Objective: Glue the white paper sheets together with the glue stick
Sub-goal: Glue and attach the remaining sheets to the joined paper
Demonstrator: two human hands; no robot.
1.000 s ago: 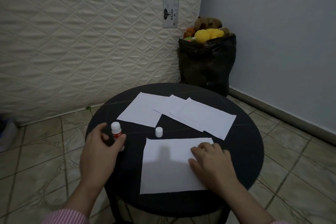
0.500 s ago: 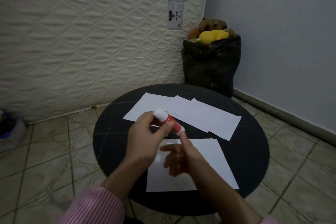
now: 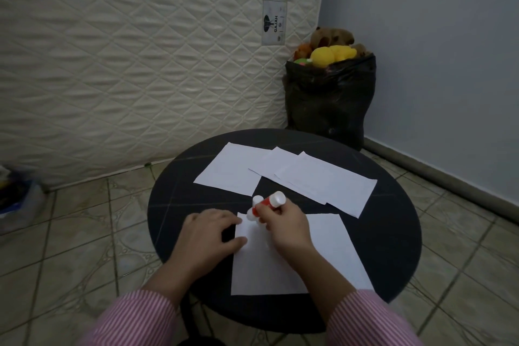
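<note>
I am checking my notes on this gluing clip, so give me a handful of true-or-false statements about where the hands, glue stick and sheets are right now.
1. The right hand holds the glue stick. True.
2. The left hand rests flat on the near sheet's left edge. True.
3. The table is square and white. False: it is round and dark.
4. The far sheets are stacked under the near sheet. False: they lie apart from it, overlapping one another.
5. The black bag stands on the floor. True.
</note>
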